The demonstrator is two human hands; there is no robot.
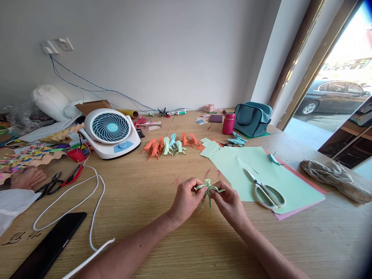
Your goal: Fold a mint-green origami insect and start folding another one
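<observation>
Between my two hands is a light green folded paper figure [207, 186] with several thin limbs spreading outward and down. My left hand [188, 198] pinches its left side, thumb and fingers pressed together. On the other side my right hand [229, 200] grips it between thumb and fingertips. Parts of the paper are hidden behind the fingers. Beyond the hands stands a row of similar folded paper figures [166, 145] in orange, green and blue. White-handled scissors [269, 193] lie to the right on light green paper sheets [244, 162].
A white fan [112, 131] stands at the back left, with a white cable [100, 193] looping across the table. A black phone [52, 248] lies at front left. Another person's hand [28, 177] rests at far left. A pink flask [228, 124] and teal bag [252, 119] stand behind.
</observation>
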